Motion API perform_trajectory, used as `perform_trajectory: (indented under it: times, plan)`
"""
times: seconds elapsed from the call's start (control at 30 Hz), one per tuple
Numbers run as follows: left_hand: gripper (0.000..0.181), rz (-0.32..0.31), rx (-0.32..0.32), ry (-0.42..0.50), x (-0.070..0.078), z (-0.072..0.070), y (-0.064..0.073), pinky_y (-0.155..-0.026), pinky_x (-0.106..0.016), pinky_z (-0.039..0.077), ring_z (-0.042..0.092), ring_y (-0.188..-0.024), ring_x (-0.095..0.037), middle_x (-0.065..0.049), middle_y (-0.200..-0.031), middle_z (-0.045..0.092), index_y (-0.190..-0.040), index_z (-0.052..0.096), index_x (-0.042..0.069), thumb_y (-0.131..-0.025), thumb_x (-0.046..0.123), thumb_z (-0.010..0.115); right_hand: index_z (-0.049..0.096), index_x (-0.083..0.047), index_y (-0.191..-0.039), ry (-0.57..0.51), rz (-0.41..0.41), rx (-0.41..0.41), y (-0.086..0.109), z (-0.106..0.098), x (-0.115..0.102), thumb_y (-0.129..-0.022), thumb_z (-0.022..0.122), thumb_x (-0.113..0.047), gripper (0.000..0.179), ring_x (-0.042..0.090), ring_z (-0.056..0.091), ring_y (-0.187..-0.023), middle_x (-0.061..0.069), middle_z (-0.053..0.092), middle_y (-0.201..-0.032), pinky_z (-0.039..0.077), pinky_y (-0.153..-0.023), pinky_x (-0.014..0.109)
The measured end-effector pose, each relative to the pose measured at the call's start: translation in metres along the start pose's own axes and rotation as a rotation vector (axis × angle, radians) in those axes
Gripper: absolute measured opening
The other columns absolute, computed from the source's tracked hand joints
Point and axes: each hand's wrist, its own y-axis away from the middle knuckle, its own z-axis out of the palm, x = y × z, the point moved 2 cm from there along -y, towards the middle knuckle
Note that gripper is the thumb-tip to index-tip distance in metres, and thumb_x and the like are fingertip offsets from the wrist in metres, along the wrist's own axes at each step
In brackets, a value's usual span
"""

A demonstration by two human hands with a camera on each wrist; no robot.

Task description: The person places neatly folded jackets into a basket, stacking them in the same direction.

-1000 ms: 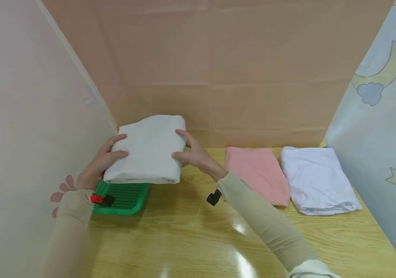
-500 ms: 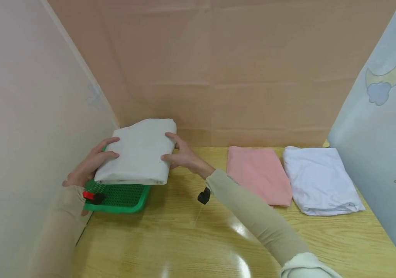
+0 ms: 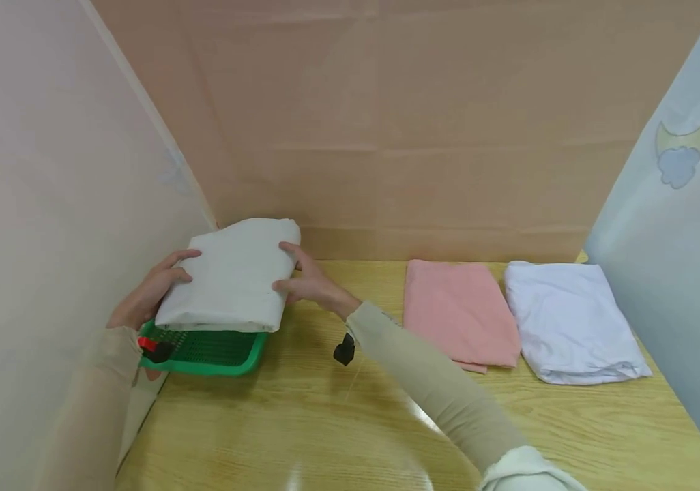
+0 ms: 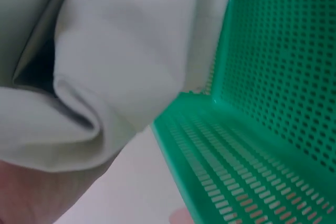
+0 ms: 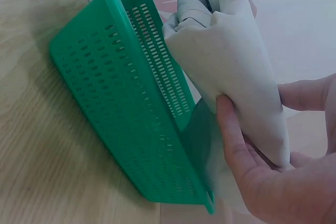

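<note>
A folded white cloth (image 3: 230,279) is held level between both hands, over a green plastic basket (image 3: 215,365) with perforated walls. My left hand (image 3: 149,293) grips the cloth's left edge, thumb and a finger on top. On the right edge, my right hand (image 3: 310,278) pinches it with fingers above and below, as the right wrist view shows around the cloth (image 5: 231,61). Seen from the left wrist, the cloth's folded layers (image 4: 121,40) hang beside the open inside of the basket (image 4: 273,66). The cloth hides the basket's rear part in the head view.
On the wooden table (image 3: 301,423) lie a folded pink cloth (image 3: 457,314) and, right of it, another folded white cloth (image 3: 574,320). A pale wall (image 3: 49,170) stands close on the left, a brown backing (image 3: 387,136) behind, a patterned wall (image 3: 694,239) on the right.
Both hands have carried the white cloth left and slightly down, further over the green basket. The view has shifted a little. The pink cloth and the other white cloth stay in place.
</note>
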Motion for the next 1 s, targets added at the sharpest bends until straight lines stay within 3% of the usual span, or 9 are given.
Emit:
perform_trajectory:
  times: [0.17,0.47,0.57,0.63,0.7,0.8,0.9,1.0]
  plan:
    - [0.069,-0.011,-0.002,-0.003,-0.009,-0.008,0.001,-0.104,-0.038,0.036,0.023,-0.15,-0.034,-0.009,-0.18,-0.011,-0.17,0.026,0.033,-0.107,0.01,0.038,0.027,-0.028,-0.169,-0.011,0.01,0.004,-0.006,0.01,0.005,-0.098,0.074,-0.004,0.089,0.03,0.071,-0.102,0.024,0.04,-0.157,0.064,-0.086,0.051]
    - [0.069,-0.085,0.033,-0.002,-0.026,-0.02,0.001,-0.1,-0.038,0.036,0.023,-0.15,-0.037,-0.007,-0.181,-0.011,-0.17,0.025,0.041,-0.107,0.014,0.033,0.026,-0.026,-0.17,-0.024,0.019,-0.006,-0.018,0.029,0.014,-0.096,0.072,-0.002,0.09,0.03,0.067,-0.111,0.023,0.045,-0.147,0.064,-0.087,0.05]
    - [0.068,-0.086,0.044,-0.029,-0.029,-0.023,0.001,-0.1,-0.038,0.036,0.026,-0.148,-0.038,-0.009,-0.181,-0.009,-0.17,0.024,0.04,-0.107,0.015,0.032,0.026,-0.026,-0.17,-0.026,0.029,0.002,-0.023,0.034,0.018,-0.096,0.071,-0.002,0.09,0.028,0.066,-0.111,0.022,0.041,-0.153,0.064,-0.087,0.049]
    - [0.069,-0.08,0.047,-0.049,-0.031,-0.025,0.001,-0.101,-0.039,0.037,0.027,-0.147,-0.039,-0.012,-0.18,-0.007,-0.171,0.023,0.037,-0.107,0.014,0.032,0.026,-0.025,-0.17,-0.027,0.036,0.007,-0.026,0.037,0.021,-0.096,0.07,0.0,0.089,0.027,0.067,-0.109,0.023,0.037,-0.158,0.064,-0.087,0.049]
    - [0.07,-0.075,0.045,-0.064,-0.033,-0.027,-0.001,-0.11,-0.047,0.036,0.023,-0.151,-0.042,-0.014,-0.18,-0.009,-0.171,0.022,0.033,-0.106,0.011,0.032,0.026,-0.024,-0.169,-0.021,0.045,0.011,-0.028,0.041,0.023,-0.096,0.07,0.001,0.089,0.025,0.067,-0.109,0.022,0.032,-0.164,0.065,-0.085,0.045]
    - [0.071,-0.061,0.042,-0.087,-0.038,-0.032,-0.004,-0.122,-0.065,0.021,0.009,-0.158,-0.049,-0.015,-0.179,-0.013,-0.172,0.02,0.024,-0.104,0.005,0.033,0.027,-0.024,-0.169,-0.015,0.06,0.017,-0.029,0.046,0.025,-0.095,0.071,0.001,0.089,0.026,0.068,-0.109,0.022,0.03,-0.166,0.064,-0.084,0.042]
    - [0.071,-0.043,0.049,-0.119,-0.043,-0.038,-0.004,-0.125,-0.072,0.007,0.0,-0.16,-0.051,-0.016,-0.179,-0.015,-0.171,0.019,0.017,-0.103,0.003,0.033,0.027,-0.024,-0.169,-0.008,0.06,0.018,-0.03,0.053,0.025,-0.095,0.071,0.001,0.089,0.026,0.067,-0.11,0.021,0.03,-0.167,0.064,-0.082,0.041]
    - [0.071,-0.049,0.049,-0.139,-0.047,-0.039,-0.002,-0.123,-0.073,0.008,0.0,-0.16,-0.052,-0.017,-0.178,-0.014,-0.171,0.02,0.015,-0.103,0.005,0.034,0.029,-0.023,-0.169,0.0,0.068,0.026,-0.03,0.059,0.027,-0.095,0.072,0.0,0.088,0.027,0.066,-0.112,0.02,0.031,-0.167,0.064,-0.083,0.041]
